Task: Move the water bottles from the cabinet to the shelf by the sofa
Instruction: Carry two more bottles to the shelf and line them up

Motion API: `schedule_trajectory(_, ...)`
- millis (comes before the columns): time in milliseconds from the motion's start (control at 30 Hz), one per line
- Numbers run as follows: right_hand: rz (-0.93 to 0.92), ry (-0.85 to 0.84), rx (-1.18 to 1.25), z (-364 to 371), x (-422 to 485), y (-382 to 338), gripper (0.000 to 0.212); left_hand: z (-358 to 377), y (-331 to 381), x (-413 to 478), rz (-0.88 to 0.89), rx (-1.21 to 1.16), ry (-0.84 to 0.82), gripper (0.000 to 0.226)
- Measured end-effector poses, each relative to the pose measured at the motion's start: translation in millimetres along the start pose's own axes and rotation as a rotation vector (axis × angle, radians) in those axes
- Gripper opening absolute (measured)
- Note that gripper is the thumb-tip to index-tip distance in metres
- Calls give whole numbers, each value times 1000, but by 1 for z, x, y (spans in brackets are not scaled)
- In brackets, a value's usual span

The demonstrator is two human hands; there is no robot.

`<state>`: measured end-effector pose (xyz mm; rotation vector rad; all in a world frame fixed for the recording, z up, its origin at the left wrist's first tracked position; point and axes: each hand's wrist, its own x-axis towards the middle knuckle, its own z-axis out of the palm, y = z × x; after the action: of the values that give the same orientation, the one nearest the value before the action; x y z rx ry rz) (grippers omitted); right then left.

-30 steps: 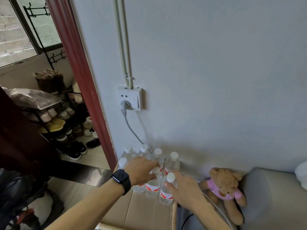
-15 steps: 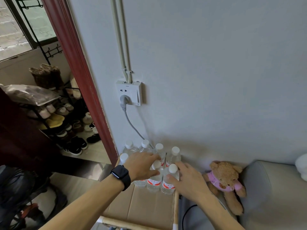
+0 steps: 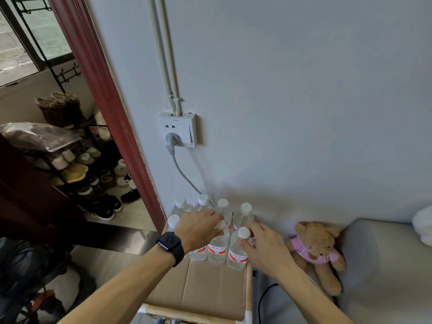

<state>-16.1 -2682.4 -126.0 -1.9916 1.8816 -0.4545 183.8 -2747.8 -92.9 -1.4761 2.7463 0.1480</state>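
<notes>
Several clear water bottles with white caps and red labels stand in two rows on the cardboard-topped shelf against the wall. My left hand, with a black watch on its wrist, lies over the top of a front-row bottle, and its fingertips reach the cap of the middle bottle. My right hand pinches the neck of the front right bottle between thumb and fingers. The back row stands free behind them. The cabinet is out of view.
A grey sofa with a teddy bear adjoins the shelf on the right. A wall socket with a plugged-in grey cable hangs above the bottles. A red door frame and a shoe rack are on the left.
Both hands have pushed the front-row bottles back a little, closer to the rear row, and stay on them. The view has shifted slightly.
</notes>
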Motion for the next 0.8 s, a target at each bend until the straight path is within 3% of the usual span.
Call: schedule_trajectory(800, 24, 112, 74, 7, -1, 0, 23, -4, -8, 6, 46, 99, -63, 41)
